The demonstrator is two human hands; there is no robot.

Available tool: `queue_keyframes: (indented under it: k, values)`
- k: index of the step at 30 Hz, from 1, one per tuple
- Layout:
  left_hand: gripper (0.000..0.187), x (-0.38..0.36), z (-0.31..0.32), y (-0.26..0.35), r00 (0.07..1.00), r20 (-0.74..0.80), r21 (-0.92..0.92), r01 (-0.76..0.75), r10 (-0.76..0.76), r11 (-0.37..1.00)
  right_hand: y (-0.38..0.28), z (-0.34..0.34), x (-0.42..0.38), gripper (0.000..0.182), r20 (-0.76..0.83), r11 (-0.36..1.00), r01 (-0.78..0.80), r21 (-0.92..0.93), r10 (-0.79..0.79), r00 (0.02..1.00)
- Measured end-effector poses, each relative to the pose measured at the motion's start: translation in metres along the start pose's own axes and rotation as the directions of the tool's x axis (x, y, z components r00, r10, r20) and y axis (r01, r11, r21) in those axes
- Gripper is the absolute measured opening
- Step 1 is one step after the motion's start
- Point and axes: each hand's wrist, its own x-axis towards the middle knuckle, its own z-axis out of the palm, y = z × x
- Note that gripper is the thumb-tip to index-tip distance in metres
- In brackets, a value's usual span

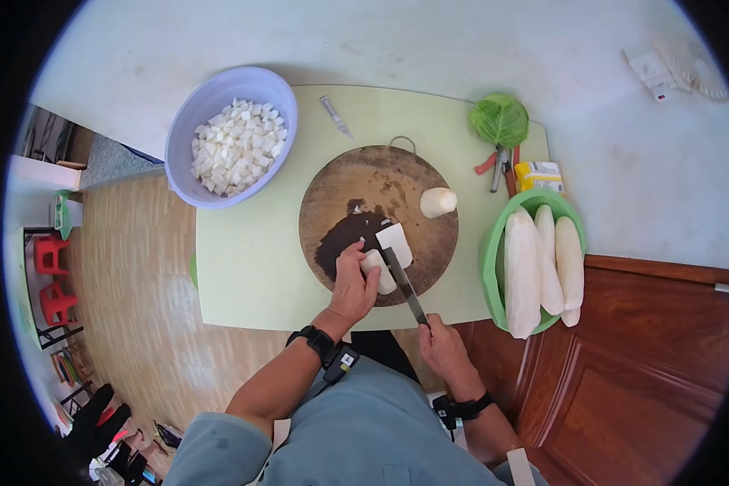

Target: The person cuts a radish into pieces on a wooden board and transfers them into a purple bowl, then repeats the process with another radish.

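Note:
My left hand (352,283) is closed around a chunk of peeled white radish (381,274) on a round wooden chopping board (320,198). In my right hand (445,348) is the handle of a kitchen knife (407,287). Its blade lies between the held chunk and a flat white slab of radish (394,240). Another radish piece (438,202) rests near the board's right edge. Small white scraps lie on the dark wet patch of the board, above my left hand.
A lilac basin (178,138) of white cubes stands at upper left, near a small paring knife (336,117). At right, a green basin (490,267) holds several long peeled radishes (522,271). Behind it are a cabbage (500,120), red-handled tools (500,166) and a yellow packet (539,175).

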Motion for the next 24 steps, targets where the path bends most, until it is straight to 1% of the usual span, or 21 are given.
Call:
queue_keyframes:
  k: [1,2,4,5,7,8,10,11,12,13,14,16,17,19,20,21,22,23,24]
  values:
    - [0.036,0.003,-0.007,0.004,0.994,0.047,0.122,-0.1,0.095,0.987,0.003,0.001,-0.001,0.018,0.003,1.0,0.008,0.002,-0.008,1.0]
    - [0.036,0.005,-0.014,0.006,0.994,0.053,0.123,-0.103,0.097,0.987,0.004,0.003,-0.002,0.018,0.001,1.0,0.003,0.006,-0.003,1.0]
    - [0.043,0.01,-0.026,0.012,0.944,0.311,0.252,-0.198,0.114,0.947,0.008,0.007,-0.004,0.018,0.021,1.0,-0.017,0.022,0.016,1.0]
    - [0.043,0.013,-0.03,0.017,0.942,0.316,0.252,-0.202,0.117,0.946,0.011,0.009,-0.004,0.018,0.017,0.999,-0.02,0.027,0.02,1.0]
    - [0.046,0.017,-0.04,0.028,0.902,0.42,0.283,-0.235,0.1,0.93,0.017,0.014,-0.005,0.019,0.038,0.997,-0.026,0.068,0.024,0.999]
    - [0.046,0.018,-0.043,0.029,0.897,0.43,0.283,-0.242,0.103,0.928,0.019,0.016,-0.006,0.019,0.032,0.996,-0.033,0.077,0.03,0.999]
    - [0.047,0.02,-0.048,0.03,0.848,0.529,0.432,-0.298,0.028,0.851,0.023,0.018,-0.006,0.019,0.055,0.985,-0.07,0.158,0.062,0.997]
    - [0.047,0.023,-0.049,0.031,0.842,0.539,0.428,-0.307,0.033,0.85,0.024,0.018,-0.007,0.019,0.048,0.983,-0.077,0.165,0.07,0.996]
    - [0.046,0.028,-0.05,0.033,0.841,0.52,0.468,-0.427,0.149,0.774,0.025,0.018,-0.007,0.019,0.051,0.984,-0.078,0.16,0.07,0.996]
    - [0.045,0.031,-0.05,0.034,0.821,0.505,0.507,-0.531,0.265,0.679,0.025,0.018,-0.006,0.02,0.054,0.985,-0.078,0.156,0.07,0.996]
    - [0.045,0.032,-0.048,0.032,0.817,0.51,0.504,-0.537,0.268,0.677,0.025,0.018,-0.006,0.02,0.05,0.984,-0.082,0.16,0.075,0.996]
    - [0.035,0.032,-0.045,0.028,0.708,0.667,0.45,-0.632,0.233,0.631,0.023,0.017,-0.005,0.021,0.078,0.98,-0.113,0.165,0.101,0.992]
    - [0.035,0.032,-0.045,0.027,0.706,0.669,0.45,-0.635,0.234,0.628,0.023,0.017,-0.005,0.021,0.076,0.979,-0.112,0.168,0.101,0.992]
    - [0.033,0.032,-0.046,0.029,0.766,0.626,0.461,-0.513,0.144,0.724,0.022,0.015,-0.005,0.023,0.078,0.978,-0.11,0.175,0.098,0.992]
    - [0.033,0.032,-0.047,0.028,0.764,0.629,0.462,-0.517,0.145,0.721,0.022,0.014,-0.006,0.023,0.076,0.977,-0.11,0.18,0.098,0.992]
    - [0.032,0.031,-0.047,0.026,0.863,0.499,0.473,-0.344,0.076,0.811,0.023,0.013,-0.006,0.023,0.087,0.973,-0.117,0.199,0.102,0.991]
    - [0.031,0.029,-0.047,0.023,0.933,0.36,0.453,-0.16,-0.015,0.877,0.023,0.013,-0.006,0.023,0.1,0.968,-0.124,0.217,0.104,0.989]
    - [0.031,0.025,-0.045,0.019,0.933,0.36,0.457,-0.16,-0.017,0.875,0.023,0.013,-0.006,0.023,0.102,0.968,-0.122,0.221,0.102,0.99]
    - [0.038,0.019,-0.041,0.012,0.983,0.142,0.283,0.069,-0.113,0.957,0.022,0.011,-0.005,0.023,0.124,0.967,-0.138,0.215,0.113,0.986]
